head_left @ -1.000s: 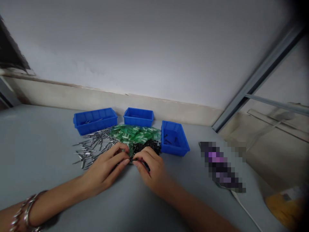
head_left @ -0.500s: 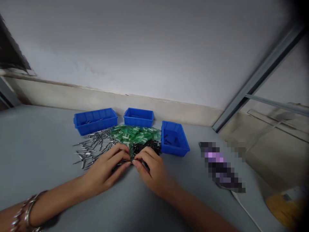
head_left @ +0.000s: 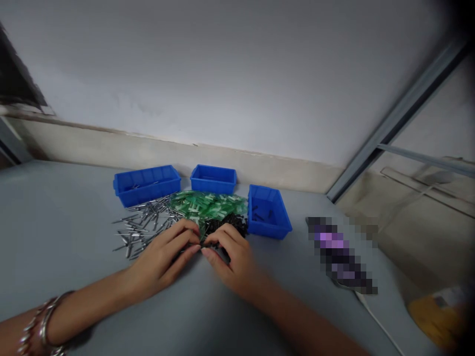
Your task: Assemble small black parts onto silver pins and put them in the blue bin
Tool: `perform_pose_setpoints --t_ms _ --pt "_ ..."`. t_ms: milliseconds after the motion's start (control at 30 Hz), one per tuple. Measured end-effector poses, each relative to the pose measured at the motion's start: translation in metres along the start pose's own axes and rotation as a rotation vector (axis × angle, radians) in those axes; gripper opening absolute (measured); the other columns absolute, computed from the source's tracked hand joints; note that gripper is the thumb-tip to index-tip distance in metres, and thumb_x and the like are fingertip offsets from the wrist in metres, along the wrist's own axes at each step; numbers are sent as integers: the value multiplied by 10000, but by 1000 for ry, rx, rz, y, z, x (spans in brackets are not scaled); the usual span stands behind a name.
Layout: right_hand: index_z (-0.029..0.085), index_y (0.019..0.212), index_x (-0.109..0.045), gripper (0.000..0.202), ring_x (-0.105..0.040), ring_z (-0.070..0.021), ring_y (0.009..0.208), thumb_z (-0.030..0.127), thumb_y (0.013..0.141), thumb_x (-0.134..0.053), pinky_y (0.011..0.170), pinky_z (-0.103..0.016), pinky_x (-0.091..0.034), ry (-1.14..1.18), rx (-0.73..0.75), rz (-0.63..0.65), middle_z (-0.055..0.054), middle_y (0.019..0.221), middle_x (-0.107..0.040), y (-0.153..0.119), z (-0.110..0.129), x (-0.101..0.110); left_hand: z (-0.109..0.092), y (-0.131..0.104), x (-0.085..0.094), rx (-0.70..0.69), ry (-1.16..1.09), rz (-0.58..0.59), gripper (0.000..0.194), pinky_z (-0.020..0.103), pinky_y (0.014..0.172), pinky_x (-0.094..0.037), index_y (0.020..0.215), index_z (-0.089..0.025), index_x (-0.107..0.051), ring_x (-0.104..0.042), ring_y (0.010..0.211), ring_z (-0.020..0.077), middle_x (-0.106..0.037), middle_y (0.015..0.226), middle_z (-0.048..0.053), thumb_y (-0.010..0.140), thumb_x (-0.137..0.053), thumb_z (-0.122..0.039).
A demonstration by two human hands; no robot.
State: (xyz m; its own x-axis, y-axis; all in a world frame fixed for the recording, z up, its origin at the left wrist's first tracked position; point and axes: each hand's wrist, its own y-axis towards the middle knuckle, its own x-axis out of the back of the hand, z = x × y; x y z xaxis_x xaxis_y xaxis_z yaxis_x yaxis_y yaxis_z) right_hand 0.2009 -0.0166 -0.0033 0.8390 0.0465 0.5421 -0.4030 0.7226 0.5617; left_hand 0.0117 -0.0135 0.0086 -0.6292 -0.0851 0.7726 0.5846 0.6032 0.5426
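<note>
Both hands pinch one small part at the pile's near edge.
Left hand (head_left: 163, 259) and right hand (head_left: 232, 259) meet fingertip to fingertip, closed on a tiny piece (head_left: 201, 245), too small to identify; behind lie metal pins (head_left: 143, 222), green parts (head_left: 208, 205), black parts (head_left: 228, 225), three blue bins (head_left: 146, 185); a steady, aligned grip seems best.

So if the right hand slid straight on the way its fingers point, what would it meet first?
The right hand points left toward the left hand; their fingertips are almost touching at the near edge of the green pieces, so it would likely meet the left hand's fingertips first.
</note>
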Motion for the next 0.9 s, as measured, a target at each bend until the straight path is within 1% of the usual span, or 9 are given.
perform_pose_setpoints --t_ms 167,367,633,800,900 --pt "175 845 -558 162 -504 -165 831 267 899 -437 734 -293 -400 1 8 -39 -39 842 -528 0 0 -2 0 0 0 -3 0 -20 121 229 743 -444 918 -172 -498 -510 866 124 -483 961 43 884 -391 -126" --pt "172 842 -549 155 -499 -156 811 236 904 -421 716 -283 -400 11 18 -23 -38 837 -516 0 0 -1 0 0 1 45 9 60 128 258 795 -444 932 -173 -503 -500 915 144 -464 1010 58 894 -381 -171" --pt "164 871 -554 136 -496 -151 811 200 900 -426 723 -271 -395 10 41 -18 -38 844 -504 -1 -2 -2 -1 -1 0 88 -21 88 187 260 789 -440 923 -171 -540 -485 911 142 -452 1009 65 912 -354 -182" --pt "170 883 -554 143 -501 -150 793 205 899 -416 705 -265 -407 13 57 -48 -38 827 -503 0 -2 -2 1 -2 0 57 9 117 171 266 821 -442 961 -175 -530 -490 937 146 -450 1030 68 904 -370 -182" --pt "174 890 -557 151 -502 -151 800 215 903 -412 709 -269 -408 9 51 -47 -38 832 -506 0 -2 -2 3 -2 0 36 10 111 158 261 820 -441 953 -174 -528 -489 947 144 -450 1027 62 900 -379 -162"
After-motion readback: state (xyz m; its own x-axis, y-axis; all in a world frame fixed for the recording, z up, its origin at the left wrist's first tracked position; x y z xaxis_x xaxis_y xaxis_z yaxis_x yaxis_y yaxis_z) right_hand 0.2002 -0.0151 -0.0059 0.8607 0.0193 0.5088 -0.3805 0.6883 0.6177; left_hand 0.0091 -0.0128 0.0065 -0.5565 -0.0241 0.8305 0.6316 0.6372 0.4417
